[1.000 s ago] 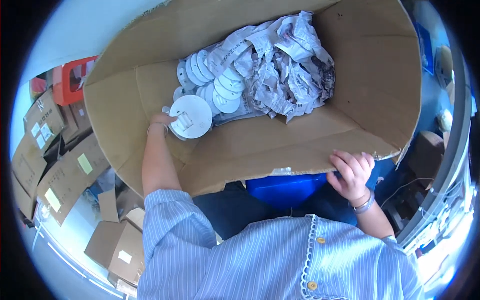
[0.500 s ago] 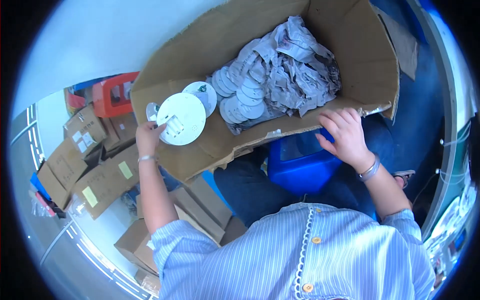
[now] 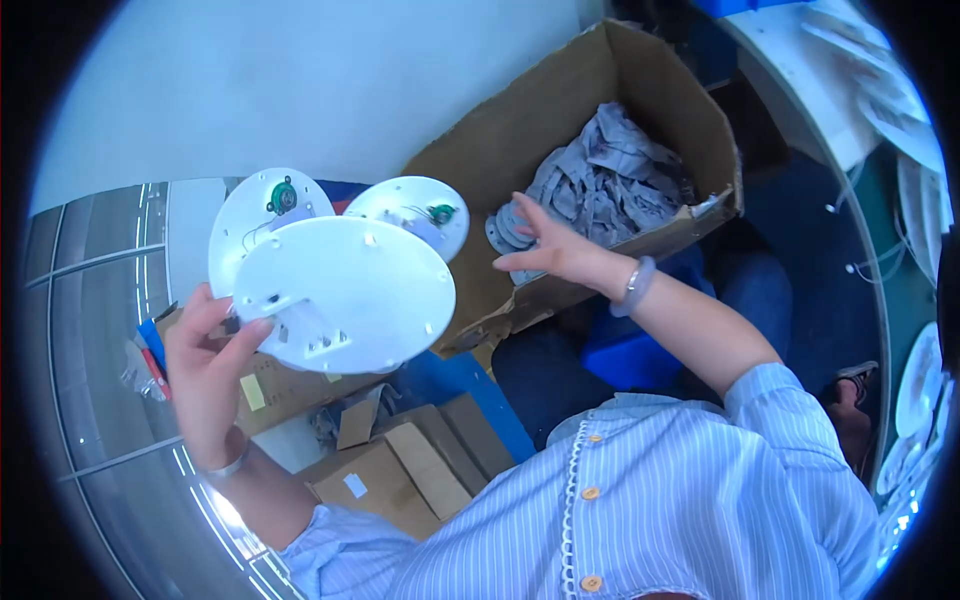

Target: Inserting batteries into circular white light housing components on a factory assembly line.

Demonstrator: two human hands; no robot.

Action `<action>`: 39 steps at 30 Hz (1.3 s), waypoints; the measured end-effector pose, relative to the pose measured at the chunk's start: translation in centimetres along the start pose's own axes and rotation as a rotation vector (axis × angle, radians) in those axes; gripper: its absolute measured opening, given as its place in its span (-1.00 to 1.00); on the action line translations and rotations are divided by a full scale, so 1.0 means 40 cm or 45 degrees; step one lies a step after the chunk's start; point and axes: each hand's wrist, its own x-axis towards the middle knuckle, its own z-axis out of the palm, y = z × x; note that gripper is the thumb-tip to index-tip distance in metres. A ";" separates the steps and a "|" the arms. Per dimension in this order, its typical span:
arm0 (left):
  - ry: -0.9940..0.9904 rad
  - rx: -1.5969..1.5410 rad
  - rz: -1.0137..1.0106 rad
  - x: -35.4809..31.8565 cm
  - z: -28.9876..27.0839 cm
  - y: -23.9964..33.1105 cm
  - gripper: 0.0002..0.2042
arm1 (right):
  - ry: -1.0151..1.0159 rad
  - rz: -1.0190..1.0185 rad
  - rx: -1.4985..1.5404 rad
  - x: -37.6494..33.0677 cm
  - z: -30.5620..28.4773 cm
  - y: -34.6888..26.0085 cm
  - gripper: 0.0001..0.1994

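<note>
My left hand [image 3: 212, 360] pinches a fanned group of white round plastic plates at their left edge, thumb in front and fingers behind. The front plate [image 3: 350, 285] shows small posts and a slotted recess with metal contacts. Behind it, a left plate [image 3: 248, 225] and a right plate [image 3: 400, 208] each carry a small round green part with thin wires. My right hand [image 3: 560, 250] hovers over the near side of a cardboard box [image 3: 510, 125], fingers spread and holding nothing. Inside the box, small round discs [image 3: 503, 232] lie beside crumpled paper [image 3: 610, 170], partly hidden by that hand.
Below the plates stand more cardboard boxes [image 3: 385, 490]. A blue plastic stool [image 3: 630, 355] shows under the big box's near side. To the right, a table edge [image 3: 845, 210] curves past, with white plates [image 3: 915, 385] and wires along it.
My left hand has lifted the plates up and out of the box, and they have fanned apart. My right hand has left the box's near rim and moved left, fingers spreading. The view has shifted.
</note>
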 end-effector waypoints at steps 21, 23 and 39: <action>-0.603 -1.140 0.655 0.172 0.350 0.687 -0.80 | 1.906 -1.149 -1.857 -0.774 -0.298 -0.613 -0.65; -0.898 -1.391 0.618 0.252 0.461 0.738 -0.88 | 2.016 -1.037 -2.013 -0.806 -0.352 -0.637 -0.67; -1.133 -1.269 0.069 0.317 0.835 0.854 -0.73 | 2.005 -0.443 -2.085 -0.830 -0.535 -0.487 -0.61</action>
